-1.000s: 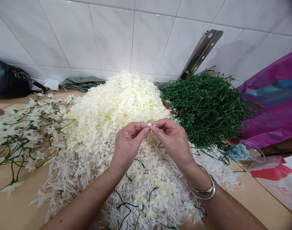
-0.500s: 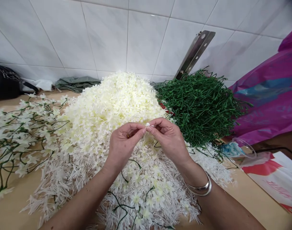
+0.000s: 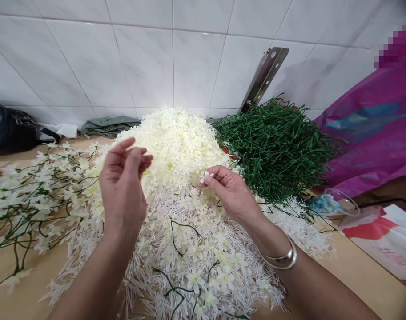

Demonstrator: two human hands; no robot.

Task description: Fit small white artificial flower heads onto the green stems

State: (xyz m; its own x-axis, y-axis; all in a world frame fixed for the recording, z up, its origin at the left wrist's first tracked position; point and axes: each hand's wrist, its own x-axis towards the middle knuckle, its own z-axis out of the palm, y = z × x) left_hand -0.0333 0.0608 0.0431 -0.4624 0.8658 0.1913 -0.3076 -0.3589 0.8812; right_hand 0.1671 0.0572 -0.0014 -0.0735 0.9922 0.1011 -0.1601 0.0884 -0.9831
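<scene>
Between the thumb and index finger of my right hand (image 3: 232, 191) is a small white artificial flower (image 3: 207, 176). My left hand (image 3: 124, 186) is raised over the left side of the heap of cream-white artificial blossoms (image 3: 176, 138), its fingers curled loosely apart, and I see nothing in it. Below both hands spread many thin white pieces like stamens (image 3: 159, 209), with loose blossoms and green stems (image 3: 178, 238) among them. To the right of my right hand is a big pile of green plastic stems (image 3: 276, 146).
Flowers on green stems (image 3: 36, 200) lie on the left of the table (image 3: 9, 306). A black bag (image 3: 9, 129) and dark green cloth (image 3: 109, 126) rest by the tiled wall. On the right are a metal bracket (image 3: 264, 80), a purple plastic bag (image 3: 372, 142), a clear cup (image 3: 339, 203) and a red-white bag (image 3: 386, 249).
My left hand has let go at the pinch, moved left and up, and its fingers have opened. My right hand stays nearly in place with the small white flower, whose petals now show.
</scene>
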